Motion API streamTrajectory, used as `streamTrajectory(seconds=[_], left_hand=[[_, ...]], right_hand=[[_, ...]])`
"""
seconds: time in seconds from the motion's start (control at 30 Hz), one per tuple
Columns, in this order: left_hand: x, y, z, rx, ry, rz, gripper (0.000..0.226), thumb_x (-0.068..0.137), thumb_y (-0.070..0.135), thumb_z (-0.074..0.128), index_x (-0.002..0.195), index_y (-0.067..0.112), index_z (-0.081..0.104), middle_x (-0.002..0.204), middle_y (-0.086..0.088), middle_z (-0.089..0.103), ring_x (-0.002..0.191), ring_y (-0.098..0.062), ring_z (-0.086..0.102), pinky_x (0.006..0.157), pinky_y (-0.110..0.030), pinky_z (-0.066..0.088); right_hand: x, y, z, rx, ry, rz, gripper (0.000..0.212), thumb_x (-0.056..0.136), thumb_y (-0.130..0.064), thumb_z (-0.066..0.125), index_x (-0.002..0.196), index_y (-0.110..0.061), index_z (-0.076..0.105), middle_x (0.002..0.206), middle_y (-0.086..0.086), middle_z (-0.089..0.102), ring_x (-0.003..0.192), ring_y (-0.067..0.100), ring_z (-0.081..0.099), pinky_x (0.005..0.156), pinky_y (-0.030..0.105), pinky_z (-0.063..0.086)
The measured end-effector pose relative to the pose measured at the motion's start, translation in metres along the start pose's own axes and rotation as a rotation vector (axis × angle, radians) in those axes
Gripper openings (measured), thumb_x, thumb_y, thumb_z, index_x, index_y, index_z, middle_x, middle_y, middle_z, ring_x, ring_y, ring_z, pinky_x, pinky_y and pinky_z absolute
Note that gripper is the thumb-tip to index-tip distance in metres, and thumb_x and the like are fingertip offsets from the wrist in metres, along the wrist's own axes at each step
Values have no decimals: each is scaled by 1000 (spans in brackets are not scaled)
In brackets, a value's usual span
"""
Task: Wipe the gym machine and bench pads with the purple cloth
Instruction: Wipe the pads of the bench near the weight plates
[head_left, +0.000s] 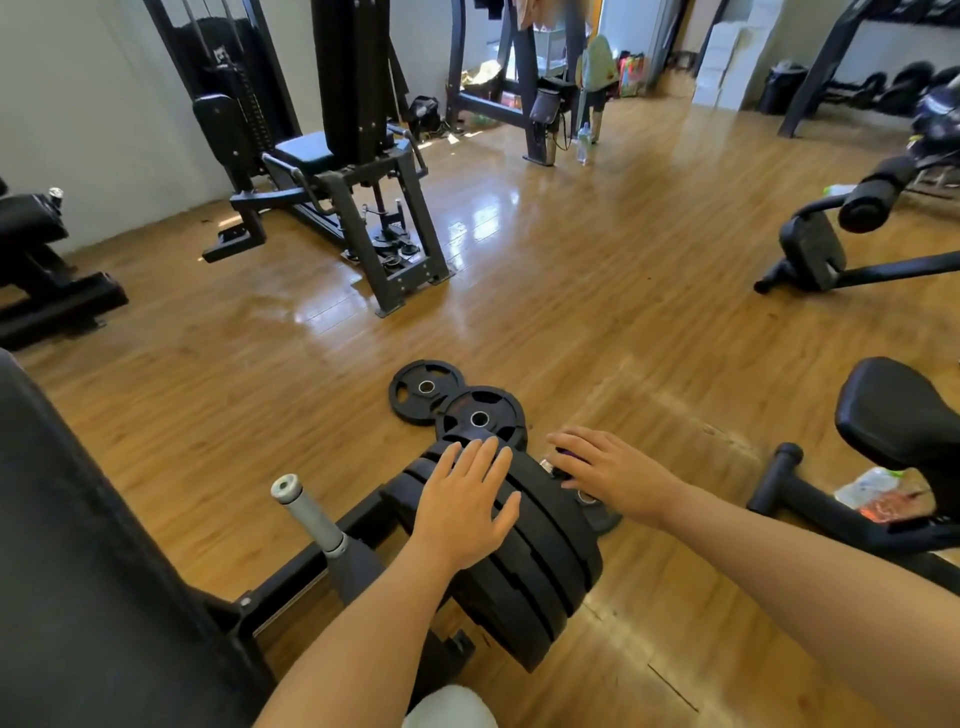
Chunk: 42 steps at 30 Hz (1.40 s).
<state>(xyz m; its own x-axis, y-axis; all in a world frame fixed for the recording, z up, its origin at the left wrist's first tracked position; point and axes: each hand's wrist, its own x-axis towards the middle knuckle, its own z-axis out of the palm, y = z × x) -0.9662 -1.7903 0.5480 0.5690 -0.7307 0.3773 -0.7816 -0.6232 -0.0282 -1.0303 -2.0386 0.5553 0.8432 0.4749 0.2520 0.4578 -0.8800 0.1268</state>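
Observation:
A stack of black weight plates (540, 566) hangs on the machine's peg in front of me. My left hand (470, 501) lies flat on top of the stack with straight fingers. My right hand (605, 470) reaches to the plates' far face and covers a bit of purple cloth (571, 457), of which only a small dark purple patch shows under the fingers. How the fingers hold the cloth is hidden. A large black pad (72, 561) fills the lower left.
Two loose weight plates (457, 397) lie on the wooden floor just beyond the stack. An empty silver peg (306, 512) sticks up at left. A black seat (904, 415) and frame stand at right, a seated machine (332, 156) at the back left.

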Motion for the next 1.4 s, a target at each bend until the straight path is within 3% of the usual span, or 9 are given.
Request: streamTrajectory(seconds=[0.27,0.43,0.6,0.87,1.0,1.1,1.2,1.4], left_hand=[[-3,-19,0,5,-72,28,58,98,51,37,134,12,62,137,-8,61,127,-26,57,108,-45,45],[9,-36,3,-13,22,141,57,96,48,39,131,11,65,133,-7,64,123,-24,60,105,-42,49],[23,-41,10,-23,68,225,58,95,49,39,132,13,65,135,-7,63,125,-25,59,110,-38,31],[46,-42,35,-42,-73,247,60,95,51,36,131,13,66,135,-8,63,124,-26,61,111,-41,38],[80,-18,47,-61,-115,142,60,95,50,37,130,13,66,134,-8,64,124,-25,61,103,-44,49],[102,3,66,-74,-155,59,62,101,52,28,131,12,66,135,-8,63,125,-25,60,110,-40,44],[129,28,83,-48,-207,3,70,104,54,16,131,12,66,136,-9,62,125,-27,60,109,-39,33],[202,92,87,-22,-252,-170,58,95,49,39,132,11,63,137,-8,61,127,-26,57,106,-45,48]], right_hand=[[15,-5,7,-6,-2,-11,46,96,-32,34,121,-10,64,128,12,62,119,31,60,92,39,55],[27,-2,7,19,-34,43,46,99,-34,34,122,-9,65,131,12,61,122,31,59,93,41,55],[27,3,-1,-15,-45,53,48,98,-33,31,121,-12,68,128,8,63,118,27,61,91,36,55],[8,24,0,-14,-47,68,47,95,-30,30,121,-15,66,128,7,63,117,27,62,89,35,56],[-2,66,7,-10,-35,67,46,95,-30,32,117,-15,69,127,6,64,117,26,62,91,33,54],[-18,114,26,17,-54,42,33,96,-27,53,126,-16,62,136,6,57,126,27,54,97,37,52],[-32,163,36,37,-66,-24,41,96,-32,37,124,-18,64,133,4,60,123,26,57,95,34,53],[-58,248,47,84,-44,-145,35,96,-31,42,123,-16,59,131,8,60,121,29,58,89,39,56]])
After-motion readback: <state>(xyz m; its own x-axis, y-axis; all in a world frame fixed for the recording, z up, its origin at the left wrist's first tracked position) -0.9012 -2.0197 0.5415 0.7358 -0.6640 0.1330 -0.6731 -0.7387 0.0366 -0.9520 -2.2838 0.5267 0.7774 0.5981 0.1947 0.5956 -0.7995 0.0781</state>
